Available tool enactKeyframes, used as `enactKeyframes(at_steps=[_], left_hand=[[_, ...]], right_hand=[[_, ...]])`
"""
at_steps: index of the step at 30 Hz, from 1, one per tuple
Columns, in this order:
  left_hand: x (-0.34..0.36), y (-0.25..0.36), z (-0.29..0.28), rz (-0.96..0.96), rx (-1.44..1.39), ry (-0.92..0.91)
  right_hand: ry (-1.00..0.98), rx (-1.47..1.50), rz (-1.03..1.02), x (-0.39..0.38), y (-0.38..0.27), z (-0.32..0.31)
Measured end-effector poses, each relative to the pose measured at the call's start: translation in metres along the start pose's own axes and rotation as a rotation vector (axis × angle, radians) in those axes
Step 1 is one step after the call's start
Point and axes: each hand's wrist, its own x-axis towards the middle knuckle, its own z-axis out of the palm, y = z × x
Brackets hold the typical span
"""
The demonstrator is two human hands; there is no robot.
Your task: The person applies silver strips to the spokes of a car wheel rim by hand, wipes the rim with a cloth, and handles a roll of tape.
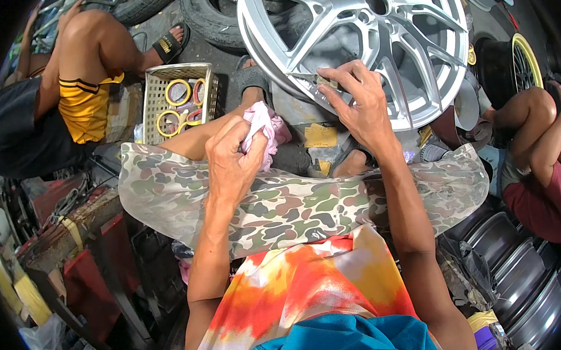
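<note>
My left hand (230, 156) is closed around a crumpled pink cloth (262, 132), held above my lap. A large silver alloy wheel rim (298, 57) with many spokes lies in front of me. At its near left edge is my right hand (361, 98), with thumb and forefinger bent toward each other around a small grey-brown piece (324, 85). What that piece is made of I cannot make out. A camouflage cloth (296, 209) covers my lap.
A beige basket (147, 103) with several rolls of yellow masking tape (177, 92) stands left of my foot. Tires (208, 17) lie behind it. One person (93, 100) sits at the left, another (545, 189) at the right. Dark wheel rims (514, 256) are stacked at lower right.
</note>
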Motion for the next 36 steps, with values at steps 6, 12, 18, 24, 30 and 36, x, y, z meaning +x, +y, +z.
enactKeyframes(at_steps=[6,12,18,24,30,36], left_hand=[[0.000,-0.002,0.001,0.001,-0.006,0.003],[0.000,-0.005,0.002,0.013,-0.015,0.008],[0.001,0.033,-0.023,0.036,-0.003,0.162],[-0.019,0.011,-0.031,-0.382,-0.261,-0.164],[-0.054,-0.002,-0.035,-0.358,-0.962,-0.063],[-0.062,0.018,-0.026,-0.527,-1.208,-0.021]], right_hand=[[-0.005,-0.016,-0.003,0.001,-0.001,0.000],[0.009,0.002,0.001,0.003,-0.004,-0.004],[0.095,0.300,0.160,-0.003,-0.009,-0.012],[-0.262,0.794,0.654,-0.041,-0.055,-0.045],[-0.378,0.777,0.605,-0.076,-0.085,-0.033],[-0.282,0.535,0.338,-0.080,-0.112,-0.013]])
